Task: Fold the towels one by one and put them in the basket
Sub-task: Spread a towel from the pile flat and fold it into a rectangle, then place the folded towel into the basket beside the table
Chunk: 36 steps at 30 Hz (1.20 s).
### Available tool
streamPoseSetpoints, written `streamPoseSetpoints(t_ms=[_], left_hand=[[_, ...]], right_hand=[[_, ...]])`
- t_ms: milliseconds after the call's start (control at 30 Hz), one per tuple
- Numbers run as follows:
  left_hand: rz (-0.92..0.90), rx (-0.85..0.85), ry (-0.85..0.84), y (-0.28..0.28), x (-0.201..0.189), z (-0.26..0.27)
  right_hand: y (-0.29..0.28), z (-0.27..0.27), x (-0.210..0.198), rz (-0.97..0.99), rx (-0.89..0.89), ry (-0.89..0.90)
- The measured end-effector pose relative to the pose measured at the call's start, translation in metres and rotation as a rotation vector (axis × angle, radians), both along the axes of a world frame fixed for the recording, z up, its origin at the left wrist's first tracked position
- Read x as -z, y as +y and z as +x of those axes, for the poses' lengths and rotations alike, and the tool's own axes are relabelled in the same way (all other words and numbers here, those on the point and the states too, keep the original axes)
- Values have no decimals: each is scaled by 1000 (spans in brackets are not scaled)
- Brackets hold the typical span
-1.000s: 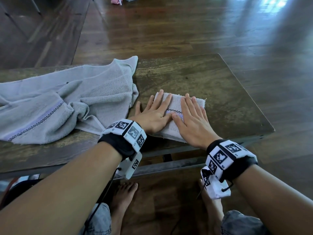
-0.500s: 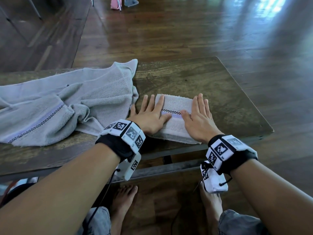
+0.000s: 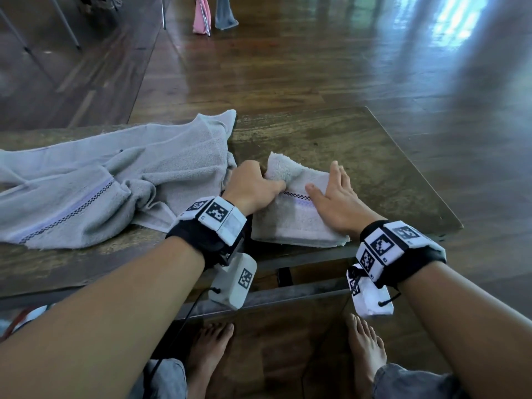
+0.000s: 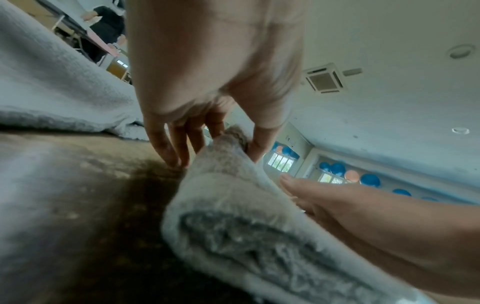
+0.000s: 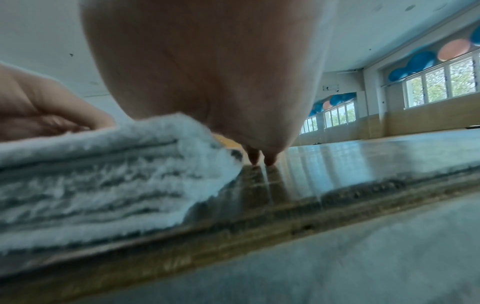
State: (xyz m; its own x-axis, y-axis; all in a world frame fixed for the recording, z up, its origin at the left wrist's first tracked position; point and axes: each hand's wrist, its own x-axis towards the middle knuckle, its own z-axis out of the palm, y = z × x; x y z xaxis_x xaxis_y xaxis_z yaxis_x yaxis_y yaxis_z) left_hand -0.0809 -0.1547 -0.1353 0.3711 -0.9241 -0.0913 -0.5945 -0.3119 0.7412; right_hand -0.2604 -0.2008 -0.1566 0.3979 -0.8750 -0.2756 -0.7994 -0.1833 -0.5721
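A moment ago both palms pressed the folded towel (image 3: 296,217) flat. Now the left hand (image 3: 253,188) pinches and lifts its ten-o'clock corner, while the right hand (image 3: 336,203) rests flat, fingers straight, at three o'clock. Another fold or the pickup looks likely.

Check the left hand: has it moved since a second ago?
Yes. The left hand was pressed flat on the folded towel; now it grips and lifts the towel's left edge, nearer the unfolded towel.

I see my left hand (image 3: 253,188) pinching the folded towel's (image 3: 293,217) far corner up — my right hand (image 3: 336,203) pressing it flat on the table (image 3: 359,156).
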Motion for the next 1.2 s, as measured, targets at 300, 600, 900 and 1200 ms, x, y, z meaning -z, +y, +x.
streamPoseSetpoints(t_ms=[300,600,900,1200], left_hand=[[-124,-168,604,20,-27,17],[-220,-240,747,53,-68,49],[-274,-341,801,142,-126,93],[-621,-441,746,331,-174,153]], right_hand=[[-28,22,-44,72,128,-103],[-6,65,-57,202,80,-717],[80,87,-115,72,-59,-1014],[206,185,-209,77,-527,-762]])
